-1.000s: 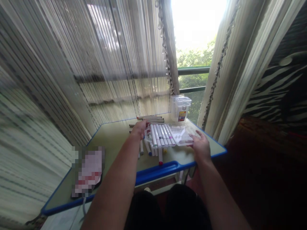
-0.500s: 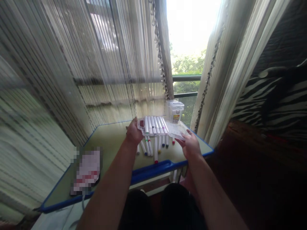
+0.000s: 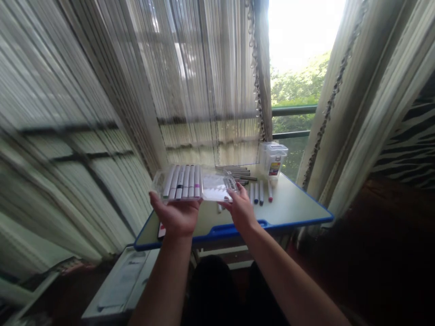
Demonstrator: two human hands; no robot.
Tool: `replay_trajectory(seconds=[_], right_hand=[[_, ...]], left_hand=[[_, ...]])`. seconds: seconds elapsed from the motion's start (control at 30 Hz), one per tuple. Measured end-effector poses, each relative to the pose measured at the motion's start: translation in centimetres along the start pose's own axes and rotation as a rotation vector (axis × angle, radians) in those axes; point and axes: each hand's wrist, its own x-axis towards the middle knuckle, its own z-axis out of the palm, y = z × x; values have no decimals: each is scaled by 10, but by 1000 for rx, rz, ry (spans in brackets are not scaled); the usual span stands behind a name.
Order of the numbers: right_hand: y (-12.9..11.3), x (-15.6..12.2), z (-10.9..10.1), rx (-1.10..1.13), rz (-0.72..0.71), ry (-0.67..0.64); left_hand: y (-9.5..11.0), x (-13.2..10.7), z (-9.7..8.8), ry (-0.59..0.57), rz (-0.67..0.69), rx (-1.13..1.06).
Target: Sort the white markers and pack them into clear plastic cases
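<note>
I hold a clear plastic marker case up above the left part of the desk. Several white markers lie side by side in its left half; the right half looks bare. My left hand supports the case from below, palm up, fingers curled under its edge. My right hand grips the case's right end near the clasp. Loose markers lie on the desk just beyond my right hand.
A small clear tub with a label stands at the desk's far right corner, with more pens beside it. A dark flat object peeks out at the desk's left edge. Striped curtains hang behind; a lower white surface sits left.
The case has been lifted off the desk and carried to the left, with both hands on it. The view has swung left as well.
</note>
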Motion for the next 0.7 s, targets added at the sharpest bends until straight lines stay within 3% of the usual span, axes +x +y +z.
replay_trajectory(seconds=[0.1, 0.17, 0.3, 0.4, 0.53, 0.7], right_hand=[[11, 11, -3, -190, -57, -25], [16, 19, -9, -499, -223, -31], [20, 34, -19, -1437, -561, -375], [15, 43, -27, -1841, -539, -537], [2, 47, -40, -1971, -431, -453], [-3, 44, -55, -1954, -442, -362]], left_hand=[[16, 5, -21, 102, 55, -137], [27, 4, -33, 153, 79, -219], [42, -3, -46, 184, 139, -327], [41, -7, -48, 179, 132, -347], [27, -4, -40, 211, 65, -299], [10, -1, -26, 222, 0, -273]])
